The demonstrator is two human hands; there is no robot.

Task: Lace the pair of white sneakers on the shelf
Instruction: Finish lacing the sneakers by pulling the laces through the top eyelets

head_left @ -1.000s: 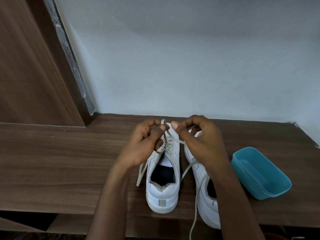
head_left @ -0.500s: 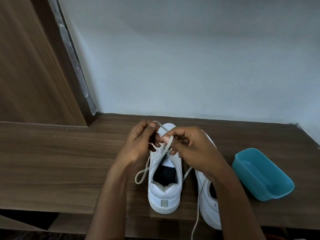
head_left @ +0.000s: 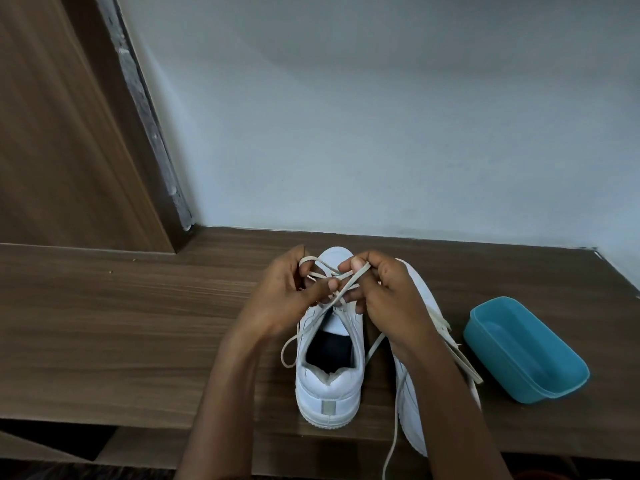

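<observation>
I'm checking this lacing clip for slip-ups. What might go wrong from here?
The left hand and right hand pinch the lace crossed above the first sneaker; a slipped pinch might loosen the crossing. The second sneaker lies close to the front edge of the shelf, its loose lace dangling past it; a snag may pull it off.

Two sneakers (head_left: 330, 375) stand side by side on the shelf (head_left: 138, 341), tub (head_left: 526, 351) to their right.
</observation>
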